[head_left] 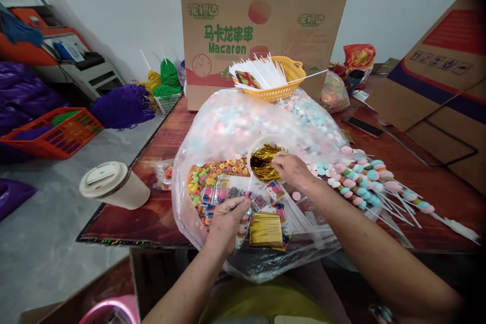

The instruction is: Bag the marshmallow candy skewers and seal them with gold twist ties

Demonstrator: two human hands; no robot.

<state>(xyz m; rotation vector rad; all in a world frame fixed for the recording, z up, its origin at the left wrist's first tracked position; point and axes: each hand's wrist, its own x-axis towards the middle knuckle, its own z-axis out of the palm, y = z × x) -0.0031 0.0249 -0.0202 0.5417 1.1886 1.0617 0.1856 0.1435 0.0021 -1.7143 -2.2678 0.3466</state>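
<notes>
My left hand (228, 223) is closed around the gathered neck of a small printed clear wrapper (242, 235), with a thin white stick (250, 183) poking up from it. My right hand (289, 167) pinches at the edge of a bunch of shiny gold tinsel strips (261, 162), which sits in a round white tub (250, 149). Whether a strip is between the fingertips is hard to see. Just right of my left hand lies a stack of gold twist ties (266, 229). Printed cards (274, 191) and loose white sticks (298, 212) lie around it.
A big clear plastic bag (212, 111) of pastel marshmallows and ring candies covers the table middle. On it rests a yellow basket (275, 93) of white sticks. Marshmallow skewers (364, 177) lie right; a lidded cup (117, 185) stands left. A large carton (235, 20) rises behind.
</notes>
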